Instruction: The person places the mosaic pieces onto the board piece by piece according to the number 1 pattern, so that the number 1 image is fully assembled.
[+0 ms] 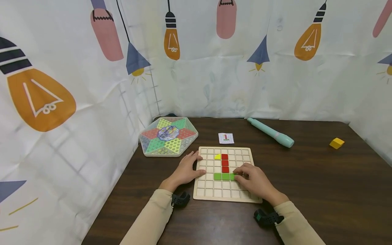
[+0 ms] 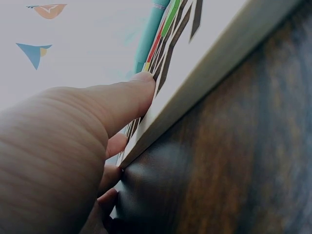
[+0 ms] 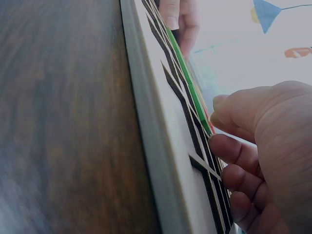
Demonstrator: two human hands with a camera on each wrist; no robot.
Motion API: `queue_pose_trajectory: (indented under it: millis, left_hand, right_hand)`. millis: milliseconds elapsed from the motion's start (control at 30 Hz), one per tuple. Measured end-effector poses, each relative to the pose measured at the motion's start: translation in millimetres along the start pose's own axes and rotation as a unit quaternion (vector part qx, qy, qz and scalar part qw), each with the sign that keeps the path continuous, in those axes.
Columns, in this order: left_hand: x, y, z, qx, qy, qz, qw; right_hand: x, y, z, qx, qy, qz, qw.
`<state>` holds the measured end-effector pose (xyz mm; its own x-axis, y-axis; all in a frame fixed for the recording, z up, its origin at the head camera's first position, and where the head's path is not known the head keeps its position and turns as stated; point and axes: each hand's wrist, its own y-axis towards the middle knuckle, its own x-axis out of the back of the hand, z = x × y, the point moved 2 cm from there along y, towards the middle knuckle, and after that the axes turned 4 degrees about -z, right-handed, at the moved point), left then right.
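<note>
A wooden grid board (image 1: 211, 194) lies on the table in front of me. On it, a row of green square tiles (image 1: 225, 176) sits below a column of red square tiles (image 1: 225, 163). A yellow piece (image 1: 217, 157) with a slanted side is left of the top red one. My left hand (image 1: 186, 169) rests at the board's left edge, thumb (image 2: 131, 97) on its surface. My right hand (image 1: 254, 178) pinches the rightmost green tile (image 1: 232, 177) between thumb and index finger, partly hiding it. The right wrist view shows these fingertips (image 3: 222, 144) beside the green row's end.
A small printed pattern card (image 1: 226, 138) lies behind the board. Back left is a hexagonal star-patterned game box (image 1: 168, 137). A teal tube-shaped object (image 1: 271, 132) lies back right, and a yellow block (image 1: 337, 143) sits far right. Patterned curtains (image 1: 208, 85) surround the table.
</note>
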<state>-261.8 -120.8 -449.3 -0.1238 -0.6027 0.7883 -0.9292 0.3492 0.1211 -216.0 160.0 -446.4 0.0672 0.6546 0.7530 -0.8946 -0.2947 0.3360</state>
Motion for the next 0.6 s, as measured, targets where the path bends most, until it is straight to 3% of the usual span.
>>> queue_pose_trajectory:
  millis: [600]
  left_hand:
    - [-1.0, -0.2, 0.9, 0.001, -0.002, 0.002, 1.0000]
  right_hand:
    - [0.3, -1.3, 0.6, -0.023, 0.010, -0.001, 0.9997]
